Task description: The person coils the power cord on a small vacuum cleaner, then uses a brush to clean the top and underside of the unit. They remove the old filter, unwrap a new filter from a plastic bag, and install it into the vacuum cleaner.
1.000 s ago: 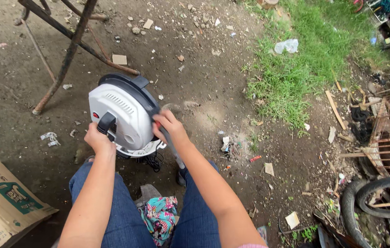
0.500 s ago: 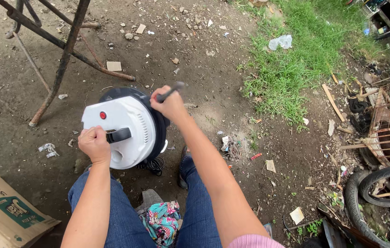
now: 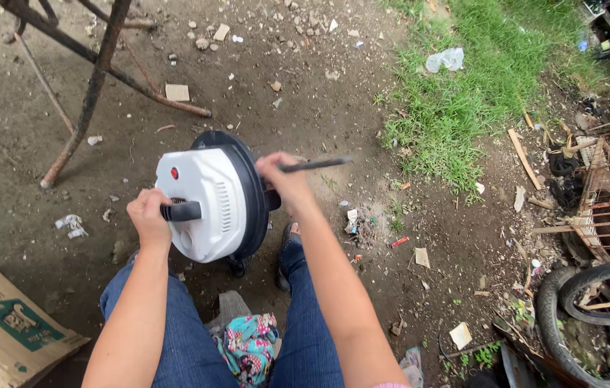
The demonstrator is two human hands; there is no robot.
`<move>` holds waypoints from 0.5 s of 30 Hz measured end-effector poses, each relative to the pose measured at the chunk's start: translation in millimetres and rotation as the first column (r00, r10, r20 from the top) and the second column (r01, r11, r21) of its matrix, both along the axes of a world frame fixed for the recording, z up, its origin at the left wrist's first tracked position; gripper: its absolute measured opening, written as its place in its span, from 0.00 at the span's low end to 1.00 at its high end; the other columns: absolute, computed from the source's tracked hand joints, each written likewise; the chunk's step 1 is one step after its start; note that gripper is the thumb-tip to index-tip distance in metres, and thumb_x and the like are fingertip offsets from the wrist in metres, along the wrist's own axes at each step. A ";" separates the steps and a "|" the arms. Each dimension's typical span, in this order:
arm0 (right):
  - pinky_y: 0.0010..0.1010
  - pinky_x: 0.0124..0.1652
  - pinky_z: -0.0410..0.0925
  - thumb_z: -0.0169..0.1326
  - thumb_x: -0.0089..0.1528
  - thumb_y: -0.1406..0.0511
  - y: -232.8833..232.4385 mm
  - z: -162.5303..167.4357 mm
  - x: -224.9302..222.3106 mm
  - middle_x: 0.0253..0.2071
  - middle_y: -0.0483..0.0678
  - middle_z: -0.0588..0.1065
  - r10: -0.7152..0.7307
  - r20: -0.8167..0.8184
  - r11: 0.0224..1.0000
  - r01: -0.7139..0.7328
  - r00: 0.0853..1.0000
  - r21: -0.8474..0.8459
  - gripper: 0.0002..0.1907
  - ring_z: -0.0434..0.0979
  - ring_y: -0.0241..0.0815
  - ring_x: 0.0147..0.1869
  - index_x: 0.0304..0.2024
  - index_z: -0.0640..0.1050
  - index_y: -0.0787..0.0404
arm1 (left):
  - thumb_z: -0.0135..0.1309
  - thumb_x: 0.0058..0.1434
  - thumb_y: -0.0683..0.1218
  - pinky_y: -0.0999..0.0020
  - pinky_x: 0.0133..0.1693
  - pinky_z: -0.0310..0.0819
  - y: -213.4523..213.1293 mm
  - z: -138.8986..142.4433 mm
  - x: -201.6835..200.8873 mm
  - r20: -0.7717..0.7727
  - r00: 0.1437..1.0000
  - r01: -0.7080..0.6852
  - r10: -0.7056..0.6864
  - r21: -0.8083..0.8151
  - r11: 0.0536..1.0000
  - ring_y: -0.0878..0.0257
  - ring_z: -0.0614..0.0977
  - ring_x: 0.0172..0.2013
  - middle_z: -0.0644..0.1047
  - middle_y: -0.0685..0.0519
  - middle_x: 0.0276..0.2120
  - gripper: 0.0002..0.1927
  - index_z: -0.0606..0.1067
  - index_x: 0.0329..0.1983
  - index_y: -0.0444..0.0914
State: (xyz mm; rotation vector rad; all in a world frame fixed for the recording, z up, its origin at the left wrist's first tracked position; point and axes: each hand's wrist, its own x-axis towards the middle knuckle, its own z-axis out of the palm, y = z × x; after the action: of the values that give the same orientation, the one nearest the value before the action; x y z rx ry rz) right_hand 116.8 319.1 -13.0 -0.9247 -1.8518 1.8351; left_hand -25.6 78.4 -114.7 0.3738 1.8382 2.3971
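White plastic appliance (image 3: 208, 201) sits tipped on the dirt, left hand (image 3: 148, 215) gripping its black handle (image 3: 183, 211), right hand's (image 3: 285, 181) fingers pinching a screwdriver (image 3: 313, 164) not yet applied.

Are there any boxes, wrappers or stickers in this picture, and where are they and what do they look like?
Cardboard box: bottom left corner beside the person's leg, brown, with a green rectangular printed label on top.
Plastic wrapper: lying on the grass at the top, crumpled, clear and whitish.
Small paper scrap: on the dirt at lower right, pale and squarish.
No screens or signs show.
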 end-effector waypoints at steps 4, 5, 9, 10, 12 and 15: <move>0.27 0.34 0.66 0.68 0.57 0.67 -25.9 -16.0 13.3 0.30 0.41 0.75 0.132 -0.033 0.985 -0.135 0.991 -0.109 0.14 0.73 0.33 0.33 0.36 0.74 0.60 | 0.49 0.60 0.40 0.68 0.40 0.64 -8.6 -2.0 1.6 -0.217 0.976 0.011 -0.026 -0.069 0.998 0.63 0.72 0.35 0.73 0.52 0.25 0.11 0.72 0.23 0.29; 0.26 0.34 0.67 0.68 0.58 0.67 -31.7 -18.0 15.2 0.31 0.41 0.75 0.100 -0.041 0.992 -0.103 0.994 -0.074 0.12 0.73 0.32 0.34 0.38 0.75 0.62 | 0.49 0.63 0.40 0.67 0.41 0.64 -10.1 -3.1 1.6 -0.206 0.978 0.025 -0.042 -0.082 0.996 0.63 0.71 0.34 0.72 0.52 0.24 0.14 0.72 0.22 0.29; 0.26 0.38 0.70 0.65 0.61 0.67 -61.5 -13.0 22.0 0.35 0.44 0.77 0.035 -0.107 0.968 -0.007 0.994 0.249 0.11 0.74 0.32 0.38 0.44 0.78 0.64 | 0.44 0.78 0.48 0.64 0.46 0.68 -5.9 -7.0 -1.7 -0.053 0.991 0.114 -0.125 -0.171 0.979 0.61 0.74 0.35 0.75 0.49 0.27 0.24 0.74 0.27 0.30; 0.27 0.39 0.71 0.65 0.62 0.68 -70.4 -9.2 24.0 0.36 0.45 0.78 0.031 -0.135 0.929 0.021 0.990 0.369 0.12 0.75 0.33 0.39 0.45 0.78 0.63 | 0.42 0.82 0.51 0.63 0.49 0.70 -2.8 -7.1 -3.2 0.013 0.988 0.154 -0.155 -0.198 0.968 0.60 0.76 0.36 0.77 0.47 0.30 0.27 0.75 0.30 0.30; 0.31 0.42 0.74 0.64 0.59 0.67 -89.6 -2.3 32.4 0.44 0.48 0.77 0.181 -0.169 0.651 0.011 0.969 0.759 0.15 0.79 0.42 0.43 0.46 0.76 0.63 | 0.38 0.77 0.60 0.64 0.57 0.66 2.6 -5.3 -5.4 0.232 0.936 0.283 -0.266 -0.046 0.958 0.60 0.75 0.52 0.76 0.49 0.50 0.24 0.70 0.54 0.35; 0.35 0.38 0.74 0.64 0.55 0.67 -103.6 5.7 46.9 0.50 0.50 0.77 0.406 0.076 0.272 -0.200 0.911 0.941 0.18 0.80 0.47 0.38 0.45 0.76 0.63 | 0.38 0.67 0.70 0.56 0.62 0.64 2.9 -4.8 -8.0 0.631 0.682 0.368 -0.371 0.142 0.919 0.54 0.71 0.63 0.70 0.47 0.64 0.38 0.62 0.72 0.43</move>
State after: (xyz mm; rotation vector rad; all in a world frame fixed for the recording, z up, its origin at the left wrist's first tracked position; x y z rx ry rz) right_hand 163.8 215.5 -7.4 0.0832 -2.5326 0.5532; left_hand -33.6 81.3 -119.5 -0.0925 1.2837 1.9000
